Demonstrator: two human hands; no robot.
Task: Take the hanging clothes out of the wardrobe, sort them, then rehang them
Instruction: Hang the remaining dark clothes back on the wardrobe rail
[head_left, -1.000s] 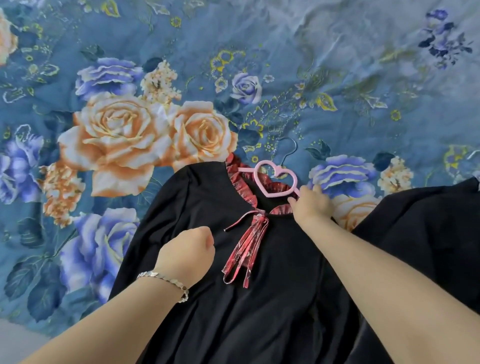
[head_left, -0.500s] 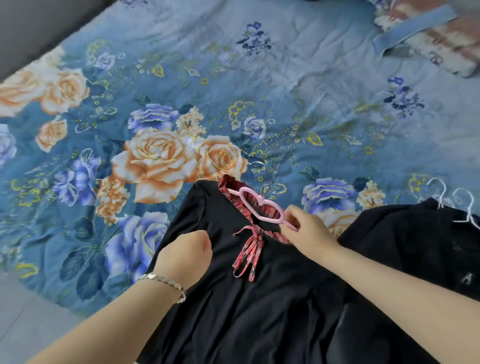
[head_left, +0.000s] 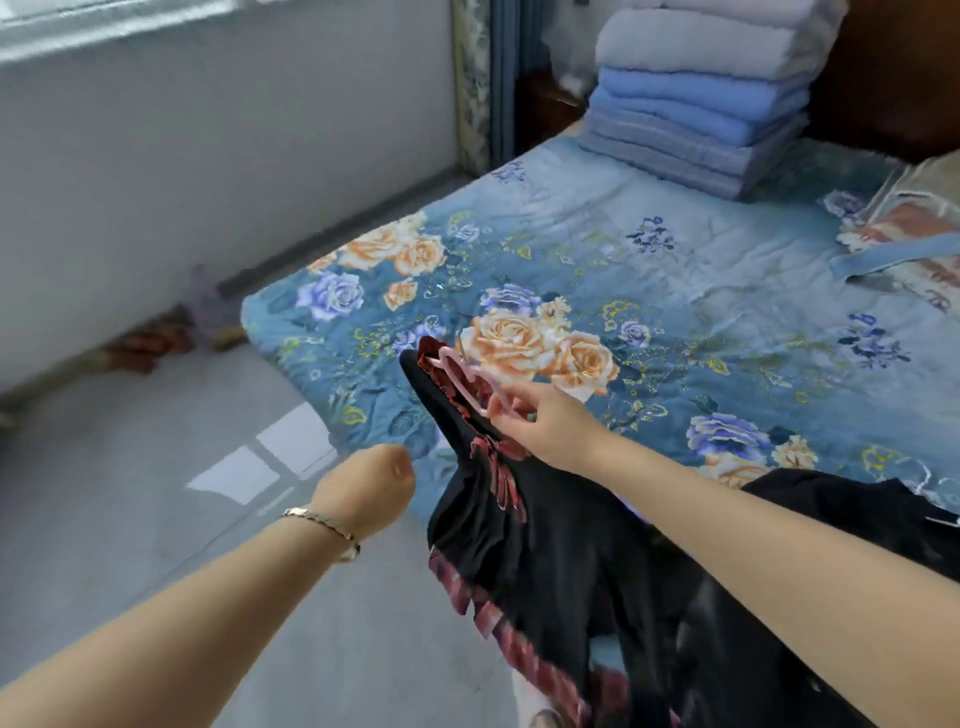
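At the bed's near edge: black dress (head_left: 545, 561) on a pink heart-shaped hanger (head_left: 467, 379), held up partly off the bed (head_left: 675, 291), skirt trailing down toward the floor (head_left: 156, 519).
Right hand (head_left: 540, 421): thumb and fingers pinching the lower end of the hanger, close by the red collar.
Left hand (head_left: 363, 486): curled into a fist just beside the dress's shoulder, apart from the cloth, nothing seen in it; bracelet (head_left: 322, 522) on the wrist.
Handling: soft, limp and probably light; no stiffness apart from the hanger, so likely to sag and swing from wherever it is held; thin cloth apt to slip off the hanger's shoulder if tipped.
Where to hold: best by the hanger's frame or hook, though hook not made out; second hold under the skirt to gather its length.
Delicate parts: red plaid bow (head_left: 498, 467) at the neck and frilled plaid hem (head_left: 509, 639), loose enough to snag or be trodden on.
Around: second black garment (head_left: 857, 519) on the bed just right of the dress, touching or overlapping, hard to say which; folded blankets (head_left: 696, 104) stacked at the far end; pillow (head_left: 914, 234) at far right; clutter (head_left: 145, 343) on the floor by the wall.
In the way: second garment, possibly dragged along with the skirt; bed edge under the hanging cloth.
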